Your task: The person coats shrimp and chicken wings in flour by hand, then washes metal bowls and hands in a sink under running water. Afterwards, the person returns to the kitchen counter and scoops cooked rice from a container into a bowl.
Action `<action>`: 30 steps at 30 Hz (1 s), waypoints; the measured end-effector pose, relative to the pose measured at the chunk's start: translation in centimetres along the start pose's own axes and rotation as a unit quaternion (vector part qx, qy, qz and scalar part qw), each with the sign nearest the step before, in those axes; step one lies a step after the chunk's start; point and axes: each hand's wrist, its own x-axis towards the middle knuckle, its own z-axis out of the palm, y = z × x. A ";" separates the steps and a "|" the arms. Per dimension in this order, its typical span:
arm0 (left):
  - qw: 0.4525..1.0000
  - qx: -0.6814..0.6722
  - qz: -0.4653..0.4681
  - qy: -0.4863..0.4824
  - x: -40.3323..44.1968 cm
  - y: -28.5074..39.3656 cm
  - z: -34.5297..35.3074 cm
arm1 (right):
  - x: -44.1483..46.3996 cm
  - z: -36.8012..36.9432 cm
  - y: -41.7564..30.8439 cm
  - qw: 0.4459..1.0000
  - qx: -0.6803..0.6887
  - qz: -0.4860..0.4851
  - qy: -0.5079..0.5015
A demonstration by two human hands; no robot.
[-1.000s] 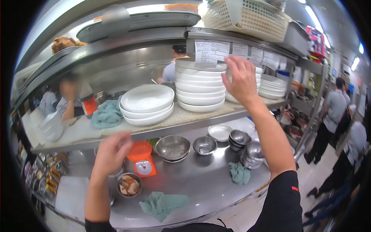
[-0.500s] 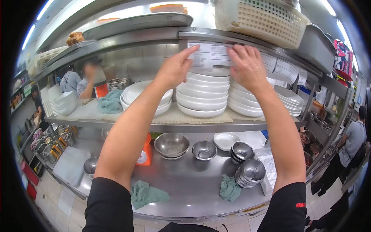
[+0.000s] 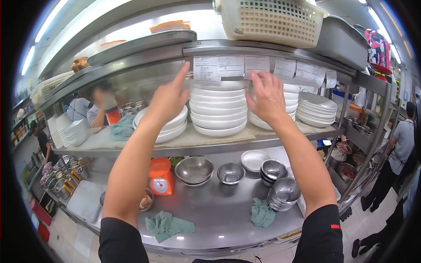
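Note:
Printed paper slips (image 3: pixel 207 70) hang in a row from the metal rail above the shelf. Just left of them is my left hand (image 3: pixel 169 100), its index finger stretched upward and nothing held. My right hand (image 3: pixel 267 97) is raised with fingers apart, its fingertips by the lower edge of another slip (image 3: pixel 257 64); contact is unclear. Between the hands stands a tall stack of white bowls (image 3: pixel 218 109) on the shelf. More white bowls (image 3: pixel 177 125) sit behind my left forearm, and a further stack (image 3: pixel 290 98) is partly hidden by my right hand.
Overhead are a cream perforated basket (image 3: pixel 272 22) and a metal tray (image 3: pixel 144 46). Plates (image 3: pixel 318 107) fill the shelf's right side. Below, an orange scale (image 3: pixel 161 177), steel bowls (image 3: pixel 194 170) and green cloths (image 3: pixel 169 225) rest on the counter. Co-workers (image 3: pixel 401 144) stand farther off.
Both hands have come down from the slips, the left drawing away to the left. A slip that my right hand covered now shows. The whole view has shifted slightly.

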 end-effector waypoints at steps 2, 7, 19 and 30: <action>0.999 -0.038 0.016 -0.011 -2.9 0.4 -1.4 | -0.1 0.1 -0.8 1.000 0.009 0.013 -0.025; 0.952 -0.209 -0.059 -0.217 -14.5 1.2 -2.4 | 2.4 2.8 -2.6 0.994 0.094 -0.046 0.033; 0.882 0.033 -0.422 -0.208 -41.3 -17.5 -9.2 | -18.8 -1.6 -30.1 0.697 0.476 -0.167 -0.509; 0.801 0.221 -0.511 -0.221 -52.8 -39.9 -11.4 | -30.9 9.5 -49.6 0.735 0.266 -0.012 -0.623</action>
